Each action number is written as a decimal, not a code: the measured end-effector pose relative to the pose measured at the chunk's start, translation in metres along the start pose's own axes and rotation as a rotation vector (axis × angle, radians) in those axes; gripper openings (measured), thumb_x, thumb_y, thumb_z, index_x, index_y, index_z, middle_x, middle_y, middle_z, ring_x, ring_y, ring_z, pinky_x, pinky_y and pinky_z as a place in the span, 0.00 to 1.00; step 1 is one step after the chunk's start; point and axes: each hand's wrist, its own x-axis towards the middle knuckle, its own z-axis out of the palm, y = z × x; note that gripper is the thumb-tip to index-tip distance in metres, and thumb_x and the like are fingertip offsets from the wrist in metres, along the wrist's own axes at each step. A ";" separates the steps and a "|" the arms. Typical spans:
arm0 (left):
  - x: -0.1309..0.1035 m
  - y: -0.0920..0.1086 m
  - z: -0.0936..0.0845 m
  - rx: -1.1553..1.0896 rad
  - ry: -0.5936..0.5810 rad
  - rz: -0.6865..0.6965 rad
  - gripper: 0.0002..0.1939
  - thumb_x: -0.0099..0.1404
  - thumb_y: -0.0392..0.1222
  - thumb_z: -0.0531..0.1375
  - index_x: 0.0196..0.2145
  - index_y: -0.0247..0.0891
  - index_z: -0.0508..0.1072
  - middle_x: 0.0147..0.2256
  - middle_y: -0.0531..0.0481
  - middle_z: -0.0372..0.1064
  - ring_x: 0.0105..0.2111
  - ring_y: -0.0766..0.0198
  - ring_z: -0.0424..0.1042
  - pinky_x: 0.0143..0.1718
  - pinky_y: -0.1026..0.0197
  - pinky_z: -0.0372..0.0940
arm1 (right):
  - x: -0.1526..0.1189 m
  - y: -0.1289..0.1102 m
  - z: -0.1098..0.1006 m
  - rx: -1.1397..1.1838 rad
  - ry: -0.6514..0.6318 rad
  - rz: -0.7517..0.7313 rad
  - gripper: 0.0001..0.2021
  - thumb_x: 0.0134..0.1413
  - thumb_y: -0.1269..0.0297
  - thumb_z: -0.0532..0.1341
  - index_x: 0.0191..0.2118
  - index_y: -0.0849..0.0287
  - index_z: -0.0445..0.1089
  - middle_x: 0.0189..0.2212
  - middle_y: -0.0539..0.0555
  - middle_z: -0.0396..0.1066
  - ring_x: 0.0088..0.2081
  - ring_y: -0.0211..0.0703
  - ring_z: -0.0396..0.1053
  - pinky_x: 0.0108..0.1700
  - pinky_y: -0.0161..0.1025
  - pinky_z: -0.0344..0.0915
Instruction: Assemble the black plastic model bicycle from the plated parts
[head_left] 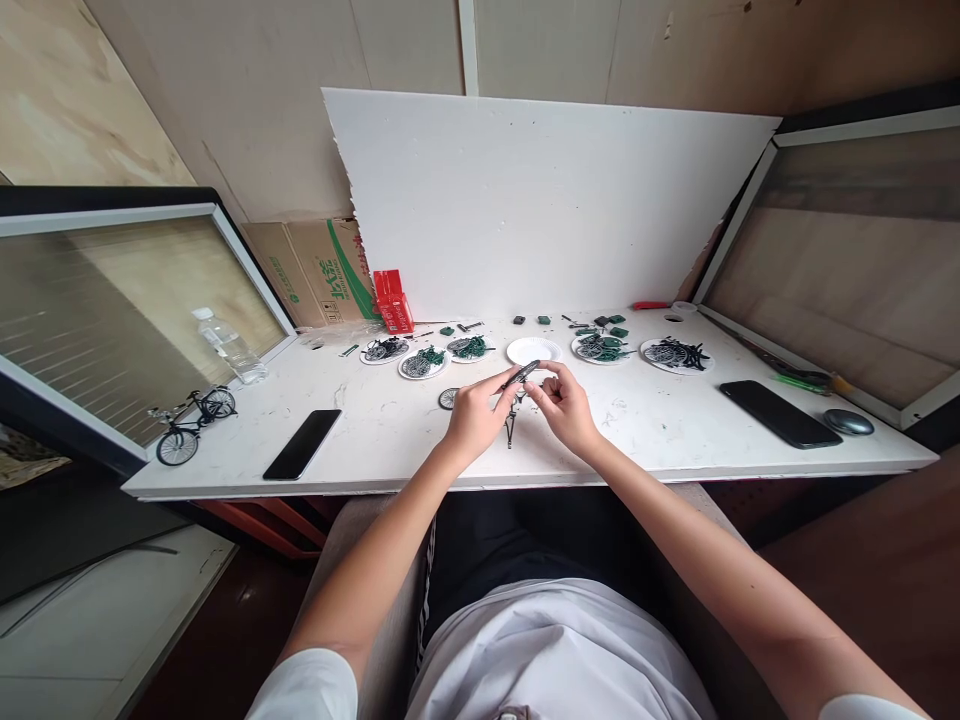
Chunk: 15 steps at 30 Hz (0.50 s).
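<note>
Close together above the table's middle, my left hand (pixel 478 408) and my right hand (pixel 561 402) pinch the same miniature bicycle wheel (pixel 523 374), black and tilted nearly edge-on. Fingertips cover part of it. Below and between the hands is a thin black model bicycle part (pixel 511 428), partly hidden, so I cannot tell whether it is joined to the wheel. Another small spoked wheel (pixel 448 399) lies just left of my left hand. Behind the fingers sits a white paper plate (pixel 534 350).
Plates of black and green parts (pixel 424 362) line the back, with more on the right (pixel 678 355). A black model bicycle (pixel 196 420) and a phone (pixel 302 445) are left, near a plastic bottle (pixel 229 345). Another phone (pixel 780 413) and a rounded dark object (pixel 848 422) lie right.
</note>
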 end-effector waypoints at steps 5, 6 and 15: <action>0.000 0.001 -0.001 0.076 -0.034 0.011 0.18 0.74 0.42 0.61 0.59 0.42 0.78 0.54 0.46 0.79 0.49 0.55 0.82 0.52 0.55 0.76 | 0.005 -0.007 -0.006 -0.015 -0.009 -0.072 0.21 0.69 0.45 0.62 0.53 0.58 0.70 0.21 0.42 0.49 0.23 0.36 0.52 0.28 0.34 0.55; -0.001 0.001 0.000 0.112 -0.044 0.014 0.18 0.74 0.41 0.61 0.60 0.42 0.77 0.53 0.46 0.80 0.47 0.55 0.83 0.51 0.56 0.77 | 0.005 -0.010 -0.007 -0.030 -0.014 -0.099 0.21 0.70 0.46 0.62 0.54 0.58 0.71 0.21 0.42 0.49 0.23 0.35 0.52 0.28 0.34 0.56; -0.006 -0.008 0.009 0.233 -0.022 0.020 0.21 0.76 0.40 0.60 0.64 0.41 0.72 0.44 0.46 0.83 0.37 0.59 0.83 0.42 0.60 0.76 | 0.002 -0.031 -0.011 -0.232 -0.098 -0.300 0.18 0.77 0.56 0.53 0.62 0.57 0.71 0.22 0.46 0.59 0.22 0.35 0.53 0.27 0.33 0.55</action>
